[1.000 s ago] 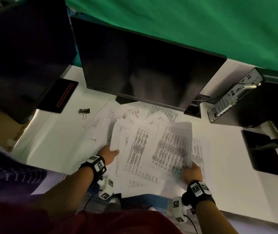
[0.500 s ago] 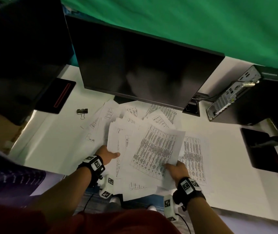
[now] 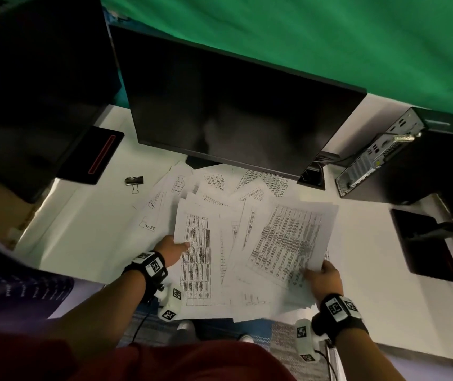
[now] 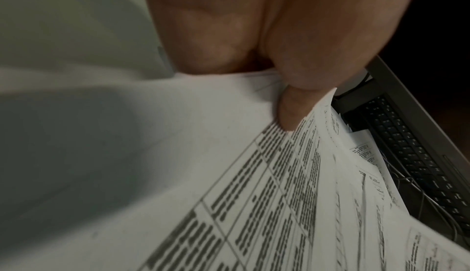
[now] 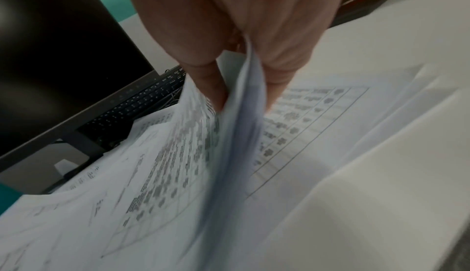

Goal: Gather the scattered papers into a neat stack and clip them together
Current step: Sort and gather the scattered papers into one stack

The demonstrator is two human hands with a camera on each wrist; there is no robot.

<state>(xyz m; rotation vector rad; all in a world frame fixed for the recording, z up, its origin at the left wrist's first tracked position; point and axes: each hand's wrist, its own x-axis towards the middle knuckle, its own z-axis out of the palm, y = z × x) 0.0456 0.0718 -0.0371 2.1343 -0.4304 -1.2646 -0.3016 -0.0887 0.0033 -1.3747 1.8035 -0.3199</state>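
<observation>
Several printed sheets (image 3: 247, 237) lie fanned out on the white desk (image 3: 82, 232) in front of the monitor. My left hand (image 3: 177, 247) grips the left edge of a table-printed sheet (image 4: 254, 195), thumb (image 4: 289, 110) on top. At the sheets' lower right corner, my right hand (image 3: 317, 272) pinches a few lifted sheets (image 5: 229, 154) between thumb and fingers (image 5: 211, 86). A black binder clip (image 3: 134, 180) lies alone on the desk, left of the papers and away from both hands.
A dark monitor (image 3: 233, 105) stands right behind the papers, with a keyboard (image 4: 406, 154) under it. A second monitor (image 3: 27, 92) and its black base (image 3: 93, 155) are at the left. A computer case (image 3: 401, 160) and a black stand base (image 3: 426, 243) sit at the right.
My right hand swung left with its sheets, then back to the right, and the sheets now lie further right. The left hand has kept its place at the pile's left edge.
</observation>
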